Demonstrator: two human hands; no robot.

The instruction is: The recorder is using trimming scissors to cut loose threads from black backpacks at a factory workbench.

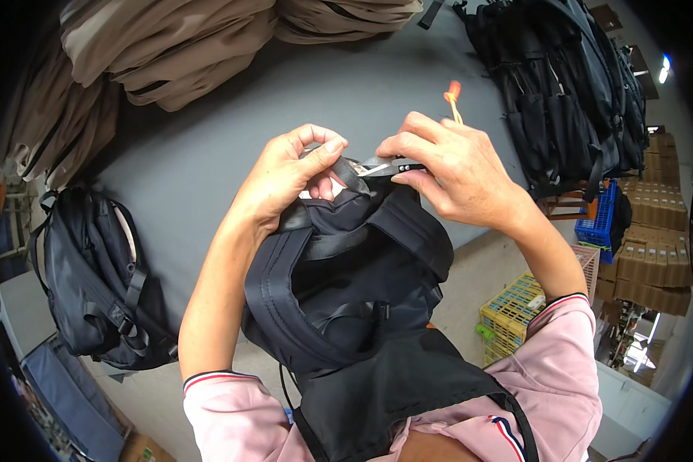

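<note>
A dark navy backpack (pixel 339 285) rests between my forearms, against my black apron (pixel 393 385), its padded shoulder straps facing up. Its far end is pinched by my left hand (pixel 292 169), thumb and fingers closed on the dark fabric and webbing there. In my right hand (pixel 454 165) is a pair of thread snips (pixel 389 168), whose blades point left and touch or nearly touch the fabric beside my left fingers. An orange cord with an orange end piece (pixel 453 94) sticks up behind my right hand. The exact spot at the blade tips is too small to make out.
Brown fabric bags (pixel 169 46) are piled at the far left of the grey table (pixel 208 154). Another black backpack (pixel 96 277) lies at the left edge, and several black backpacks (pixel 554 85) at the far right. Yellow crates (pixel 508 316) and cardboard boxes (pixel 654 231) stand beyond.
</note>
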